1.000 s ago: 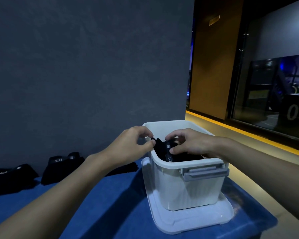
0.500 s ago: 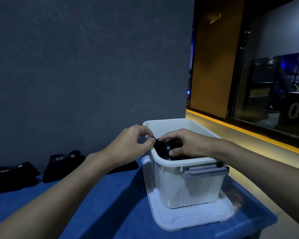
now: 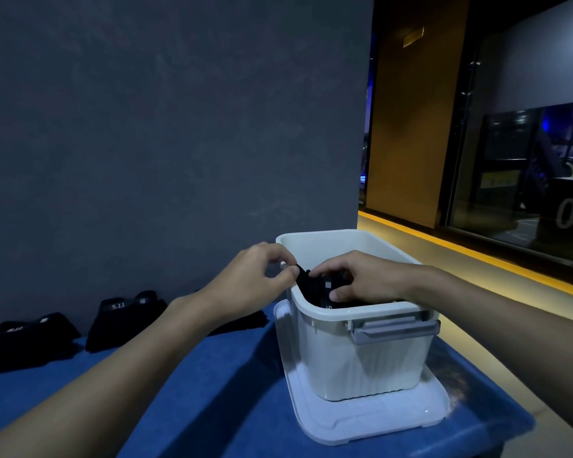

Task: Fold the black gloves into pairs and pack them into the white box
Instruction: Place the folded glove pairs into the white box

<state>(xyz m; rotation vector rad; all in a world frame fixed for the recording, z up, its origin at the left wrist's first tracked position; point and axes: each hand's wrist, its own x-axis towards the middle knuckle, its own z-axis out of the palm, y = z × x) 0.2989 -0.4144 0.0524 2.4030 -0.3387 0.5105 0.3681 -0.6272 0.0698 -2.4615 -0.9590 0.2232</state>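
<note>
White box point(image 3: 351, 361), grey latch handle, on its white lid point(image 3: 371, 421), blue worktop point(image 3: 212, 385). Left hand point(image 3: 248, 285) and right hand point(image 3: 364, 279) both pinch one folded black glove pair point(image 3: 315, 285) at the box rim. Two pairs point(image 3: 123, 317) by the wall, one marked "5.11". Window reads "04".

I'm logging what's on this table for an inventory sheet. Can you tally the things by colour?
Black: 4 glove bundles: one held by the left hand and right hand in the box, three on the table
White: 2, the box and the lid under it
Blue: 1, the table cover
Total: 7
</note>
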